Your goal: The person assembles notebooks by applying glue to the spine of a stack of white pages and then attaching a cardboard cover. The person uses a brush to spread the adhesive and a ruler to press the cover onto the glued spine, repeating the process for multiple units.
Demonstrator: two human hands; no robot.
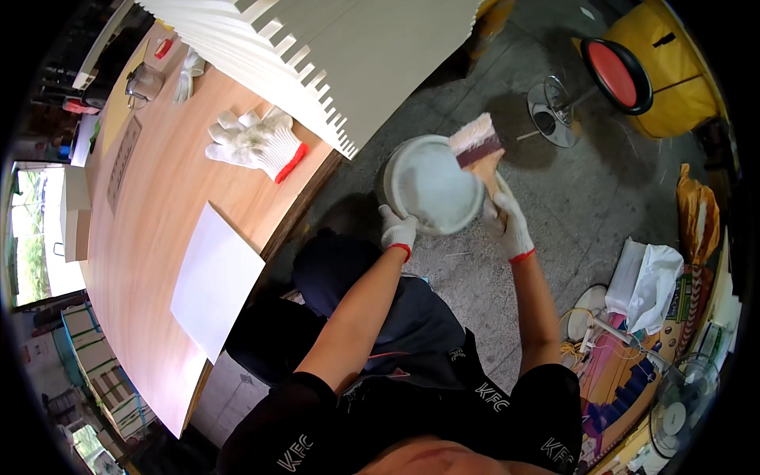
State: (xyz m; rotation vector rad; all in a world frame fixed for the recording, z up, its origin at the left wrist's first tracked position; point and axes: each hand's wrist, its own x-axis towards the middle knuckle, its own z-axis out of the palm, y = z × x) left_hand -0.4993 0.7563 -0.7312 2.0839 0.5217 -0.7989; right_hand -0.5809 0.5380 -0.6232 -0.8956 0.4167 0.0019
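A round whitish bucket (428, 141) stands in front of me, with pale, cloudy contents inside it. My left hand (398, 228), in a white knit glove with a red cuff, is closed on the near left part of its rim. At the right side of the bucket, my right hand (509, 225), gloved the same way, is wrapped round the handle of a wide brush (482, 157). The brush is tilted, its pale bristles pointing up and away over the far right rim. It has a dark reddish band below the bristles and a wooden-coloured handle.
A wood-grain table (142, 261) on my left carries a white sheet (218, 281), a loose glove (255, 142), a metal mug (146, 82) and a stack of pale panels (348, 47). A red-seated stool (613, 73) stands far right. A white plastic bag (655, 289) and fan (677, 416) are nearer right.
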